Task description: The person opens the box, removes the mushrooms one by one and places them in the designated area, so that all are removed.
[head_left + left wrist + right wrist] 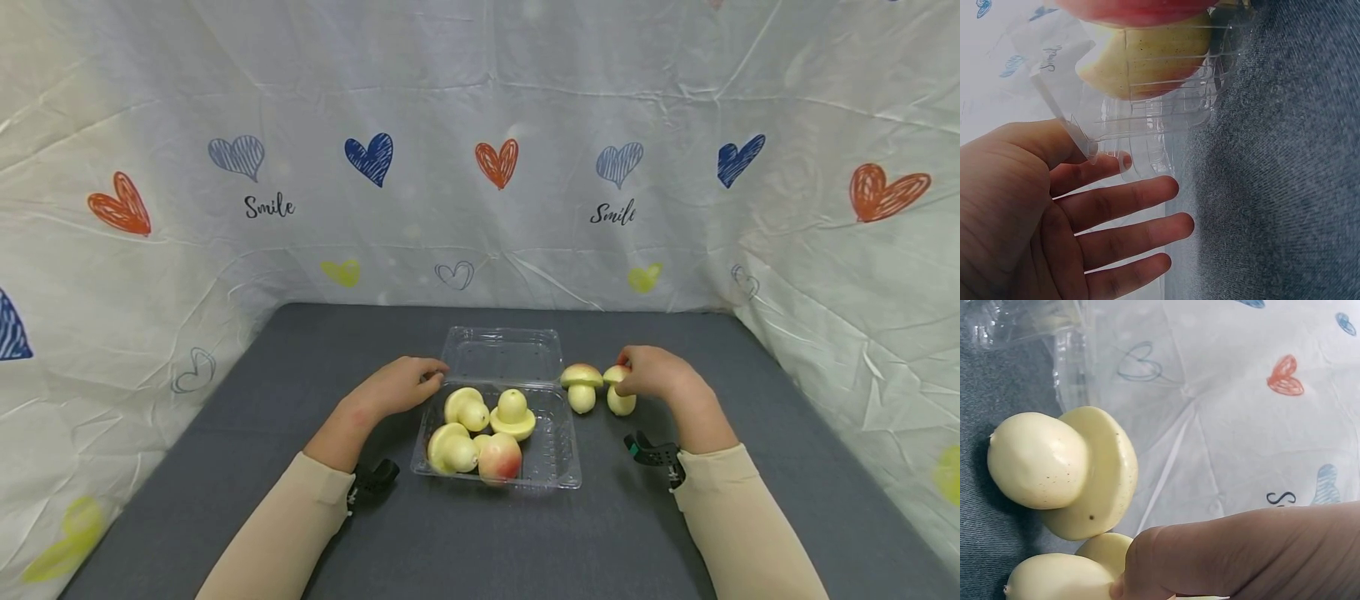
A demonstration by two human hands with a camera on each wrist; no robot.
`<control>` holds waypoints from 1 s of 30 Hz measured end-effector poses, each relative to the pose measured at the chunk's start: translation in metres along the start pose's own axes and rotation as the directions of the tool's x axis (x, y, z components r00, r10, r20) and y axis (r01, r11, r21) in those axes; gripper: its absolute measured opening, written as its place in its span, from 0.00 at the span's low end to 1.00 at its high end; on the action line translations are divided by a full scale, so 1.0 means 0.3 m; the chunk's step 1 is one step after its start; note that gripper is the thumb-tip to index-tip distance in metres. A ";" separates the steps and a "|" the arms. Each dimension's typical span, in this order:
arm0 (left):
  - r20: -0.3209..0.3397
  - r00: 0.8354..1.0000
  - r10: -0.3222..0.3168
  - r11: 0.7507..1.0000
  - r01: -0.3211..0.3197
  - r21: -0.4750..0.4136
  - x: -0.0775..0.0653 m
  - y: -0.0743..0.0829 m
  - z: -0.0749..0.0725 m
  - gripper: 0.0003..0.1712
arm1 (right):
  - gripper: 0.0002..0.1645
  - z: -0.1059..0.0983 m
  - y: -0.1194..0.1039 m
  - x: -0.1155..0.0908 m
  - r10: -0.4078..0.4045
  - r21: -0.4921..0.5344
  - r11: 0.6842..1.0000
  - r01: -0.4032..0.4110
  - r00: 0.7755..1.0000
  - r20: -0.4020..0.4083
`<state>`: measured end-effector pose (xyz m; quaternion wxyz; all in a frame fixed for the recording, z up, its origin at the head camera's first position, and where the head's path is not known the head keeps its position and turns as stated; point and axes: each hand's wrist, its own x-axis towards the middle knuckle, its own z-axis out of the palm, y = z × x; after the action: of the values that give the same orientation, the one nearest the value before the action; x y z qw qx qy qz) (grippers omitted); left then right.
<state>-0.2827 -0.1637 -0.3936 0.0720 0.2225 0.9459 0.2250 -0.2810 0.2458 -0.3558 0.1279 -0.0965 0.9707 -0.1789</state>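
Observation:
A clear plastic clamshell box [555, 450] with its lid [502, 354] folded back lies in the middle of the table. Several toy mushrooms [512, 412] with pale yellow stems sit in it, one showing a red cap [500, 458]. My left hand [397, 385] pinches the box's left rim between thumb and index finger; the other fingers [1129, 234] extend beside it. To the right of the box, my right hand [660, 373] grips a mushroom [621, 404] by its cap, which the hand partly hides. Another mushroom [581, 387] stands between that one and the box.
The table has a dark grey cloth [480, 542]. A white sheet [480, 83] printed with hearts and "Smile" hangs behind it and along both sides. A black wrist strap [652, 452] with a camera sits at each sleeve cuff.

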 end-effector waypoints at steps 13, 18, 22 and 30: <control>-0.005 1.000 0.012 1.000 -0.012 0.012 0.001 0.004 0.001 0.23 | 0.33 0.004 0.010 0.002 0.016 0.036 0.999 -0.016 1.000 0.024; -0.004 1.000 0.014 1.000 -0.014 0.006 -0.001 0.006 0.001 0.23 | 0.35 0.003 0.009 -0.001 0.008 0.036 0.999 -0.009 1.000 0.027; -0.004 1.000 0.012 1.000 -0.012 -0.002 -0.001 0.003 0.003 0.23 | 0.36 -0.001 0.001 -0.008 0.004 0.038 0.999 -0.005 1.000 0.028; -0.005 1.000 0.005 1.000 -0.004 0.004 -0.003 0.007 0.002 0.23 | 0.37 -0.018 -0.032 -0.030 -0.017 0.002 1.000 0.016 1.000 0.019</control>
<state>-0.2810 -0.1624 -0.3932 0.0689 0.2242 0.9459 0.2240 -0.2725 0.2409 -0.3454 0.1359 -0.1061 0.9684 -0.1801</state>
